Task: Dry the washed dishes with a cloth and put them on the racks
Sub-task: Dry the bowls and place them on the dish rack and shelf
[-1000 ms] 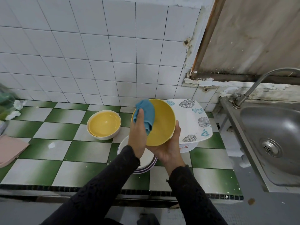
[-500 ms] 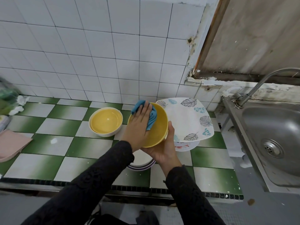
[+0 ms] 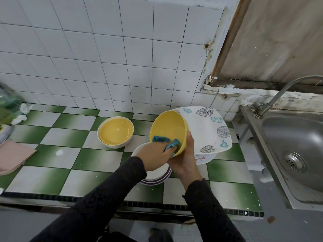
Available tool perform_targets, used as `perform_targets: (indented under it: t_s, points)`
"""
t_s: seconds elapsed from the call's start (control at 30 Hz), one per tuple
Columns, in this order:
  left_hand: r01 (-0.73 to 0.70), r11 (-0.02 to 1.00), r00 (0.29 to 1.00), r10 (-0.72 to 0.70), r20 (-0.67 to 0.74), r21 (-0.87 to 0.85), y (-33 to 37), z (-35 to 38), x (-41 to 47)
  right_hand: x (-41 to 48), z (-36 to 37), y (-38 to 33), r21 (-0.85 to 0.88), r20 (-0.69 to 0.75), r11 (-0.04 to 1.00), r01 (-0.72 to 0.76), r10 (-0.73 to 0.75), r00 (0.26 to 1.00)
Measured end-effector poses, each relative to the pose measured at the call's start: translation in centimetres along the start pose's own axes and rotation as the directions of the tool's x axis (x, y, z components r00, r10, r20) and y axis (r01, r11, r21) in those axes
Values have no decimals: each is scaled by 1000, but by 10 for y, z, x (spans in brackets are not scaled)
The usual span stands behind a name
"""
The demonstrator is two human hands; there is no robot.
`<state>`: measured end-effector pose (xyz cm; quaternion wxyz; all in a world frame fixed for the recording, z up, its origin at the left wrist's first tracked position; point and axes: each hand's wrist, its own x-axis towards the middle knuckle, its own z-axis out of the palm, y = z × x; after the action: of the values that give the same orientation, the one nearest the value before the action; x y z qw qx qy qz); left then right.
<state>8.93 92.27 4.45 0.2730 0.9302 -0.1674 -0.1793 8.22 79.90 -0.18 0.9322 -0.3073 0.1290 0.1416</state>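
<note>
A yellow bowl [image 3: 167, 128] is tilted on its side above the counter, its inside facing me. My right hand [image 3: 185, 158] grips its lower right rim from beneath, thumb up along the edge. My left hand [image 3: 153, 154] holds a blue cloth [image 3: 169, 143] bunched in its fingers and presses it against the bowl's lower inside. Behind the bowl a white square plate with leaf prints [image 3: 206, 130] lies on top of another plate. A stack of white plates with a purple rim [image 3: 157, 179] sits under my hands. A second yellow bowl in a white bowl [image 3: 115, 132] stands to the left.
The green and white tiled counter [image 3: 52, 154] ends at a dark front edge. A steel sink [image 3: 297, 151] with a tap [image 3: 279, 95] is on the right. A pink board [image 3: 12, 156] and green bags [image 3: 7, 109] lie at the far left. No rack is in view.
My left hand with the cloth has moved from the bowl's upper left rim down into its lower inside. The bowl has turned a little more open toward me.
</note>
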Motion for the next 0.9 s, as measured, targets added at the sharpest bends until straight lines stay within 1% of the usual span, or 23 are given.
perform_targets:
  t_s: [0.07, 0.1, 0.17, 0.2, 0.27, 0.3, 0.33, 0.37, 0.4, 0.43, 0.47, 0.5, 0.53, 0.57, 0.63, 0.67, 0.7, 0.73, 0.77, 0.8, 0.87, 0.9]
  points:
    - [26, 995, 999, -28, -18, -95, 6, 0, -4, -1, 1, 0, -2, -18, 1000, 7, -7, 1000]
    - [41, 980, 999, -46, -22, -194, 11, 0, -7, -1, 0, 1, 2, -34, 1000, 9, -9, 999]
    - [44, 890, 998, -60, -21, -455, 19, 1, -11, -1, -2, 2, 8, -72, 1000, -1, 1, 997]
    - [39, 845, 998, -54, -13, -533, 23, 0, -12, -2, -2, 2, 10, -85, 1000, -14, 15, 996]
    - [42, 818, 999, -40, 16, -574, 27, -5, -12, -3, -1, 1, 19, -88, 999, -37, 38, 995]
    - [58, 793, 998, -48, 33, -606, 26, -9, -11, -3, 1, -1, 24, -73, 998, -51, 53, 996]
    - [86, 747, 996, -70, 51, -659, 26, -14, -11, -4, 1, -2, 45, -47, 997, -70, 72, 996]
    - [116, 673, 992, -108, 57, -731, 23, -19, -10, -4, 3, -2, 75, -15, 993, -96, 97, 995]
    - [134, 572, 986, -159, 52, -809, 21, -23, -8, -5, 4, -2, 103, 21, 988, -115, 113, 993]
    - [129, 451, 976, -215, 33, -883, 19, -26, -8, -5, 4, -1, 122, 61, 984, -131, 124, 990]
    - [86, 342, 963, -271, -10, -936, 18, -28, -6, -5, 5, 0, 130, 91, 981, -145, 134, 987]
    - [3, 270, 946, -314, -85, -963, 18, -28, -4, -5, 6, 2, 138, 115, 978, -154, 138, 984]
    - [-102, 285, 916, -346, -202, -953, 19, -27, -4, -5, 8, 3, 150, 123, 975, -165, 147, 981]
    - [-201, 369, 866, -366, -341, -907, 20, -26, -3, -7, 10, 3, 165, 111, 971, -172, 155, 982]
    - [-345, 589, 738, -311, -599, -731, 17, -18, -2, -8, 12, 5, 187, 84, 965, -185, 172, 981]
    - [-376, 668, 696, -254, -671, -642, 13, -13, 0, -8, 13, 6, 186, 87, 963, -195, 181, 980]
    - [-380, 733, 691, -181, -700, -564, 10, -9, 2, -8, 13, 8, 173, 92, 964, -203, 189, 978]
    - [-364, 795, 707, -104, -700, -486, 6, -5, 4, -9, 14, 11, 153, 96, 967, -206, 193, 977]
    - [-337, 844, 741, -36, -671, -417, 3, 0, 7, -8, 15, 13, 134, 98, 970, -203, 191, 977]
    - [-298, 876, 792, 6, -610, -379, 2, 4, 9, -7, 14, 14, 128, 101, 972, -196, 184, 978]
    - [-192, 878, 913, -3, -407, -438, 2, 8, 9, -7, 11, 15, 136, 71, 973, -186, 177, 982]
    - [-155, 877, 950, 5, -312, -456, 1, 10, 9, -7, 10, 15, 139, 51, 974, -179, 174, 983]
